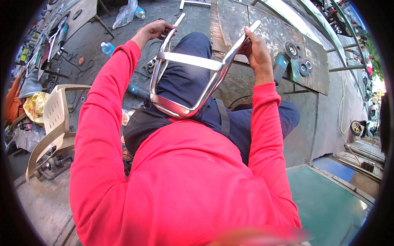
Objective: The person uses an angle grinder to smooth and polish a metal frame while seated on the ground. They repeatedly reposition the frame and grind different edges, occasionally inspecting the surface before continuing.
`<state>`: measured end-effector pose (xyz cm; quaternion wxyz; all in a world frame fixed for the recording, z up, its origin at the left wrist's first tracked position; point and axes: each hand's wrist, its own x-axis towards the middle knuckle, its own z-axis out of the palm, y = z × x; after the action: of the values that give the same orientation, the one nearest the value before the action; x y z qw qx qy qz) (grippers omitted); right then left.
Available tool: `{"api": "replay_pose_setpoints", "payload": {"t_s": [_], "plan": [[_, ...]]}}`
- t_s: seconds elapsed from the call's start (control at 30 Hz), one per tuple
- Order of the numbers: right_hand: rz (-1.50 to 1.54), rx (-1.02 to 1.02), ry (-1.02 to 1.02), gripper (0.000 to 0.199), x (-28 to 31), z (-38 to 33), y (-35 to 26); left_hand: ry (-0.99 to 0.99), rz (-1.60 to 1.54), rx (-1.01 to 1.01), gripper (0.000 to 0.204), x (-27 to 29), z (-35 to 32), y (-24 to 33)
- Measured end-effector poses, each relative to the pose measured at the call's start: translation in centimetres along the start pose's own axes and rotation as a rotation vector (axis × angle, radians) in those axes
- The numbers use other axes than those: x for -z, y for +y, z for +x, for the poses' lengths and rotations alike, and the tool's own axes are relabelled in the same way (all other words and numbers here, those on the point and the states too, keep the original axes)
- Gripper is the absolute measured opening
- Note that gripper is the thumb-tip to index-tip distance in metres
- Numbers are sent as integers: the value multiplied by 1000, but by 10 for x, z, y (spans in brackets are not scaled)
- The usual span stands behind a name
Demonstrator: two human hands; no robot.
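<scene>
A shiny bent metal tube frame rests across my lap, its curved end against my waist. A flat metal strip bridges its two side tubes. My left hand grips the far end of the left tube between thumb and fingers. Around the right tube, close to its tip, my right hand is closed with the thumb along the top. Both tube tips point away from me and stick out past my hands.
Right of me, a worn board table bears an angle grinder and several round discs. A beige plastic chair stands at left. Water bottles and cables lie on the dark floor. Another blue power tool lies by my left leg.
</scene>
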<state>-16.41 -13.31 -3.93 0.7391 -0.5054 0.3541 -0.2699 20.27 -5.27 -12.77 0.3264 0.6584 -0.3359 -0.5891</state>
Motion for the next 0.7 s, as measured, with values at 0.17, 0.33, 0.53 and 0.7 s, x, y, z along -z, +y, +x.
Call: {"api": "replay_pose_setpoints", "payload": {"t_s": [0.17, 0.33, 0.53, 0.7], "plan": [[-52, 149, -88, 36, -23, -2, -23, 10, -53, -43, 32, 6, -4, 3], [-113, 204, -154, 37, -43, -2, -40, 71, -159, -121, 32, 20, -27, 1], [-123, 295, -287, 45, -49, -30, -56, 34, -478, -588, 32, 35, -102, 9], [-82, 360, -292, 50, -56, -60, -66, 87, -322, -807, 33, 39, -173, 35]]}}
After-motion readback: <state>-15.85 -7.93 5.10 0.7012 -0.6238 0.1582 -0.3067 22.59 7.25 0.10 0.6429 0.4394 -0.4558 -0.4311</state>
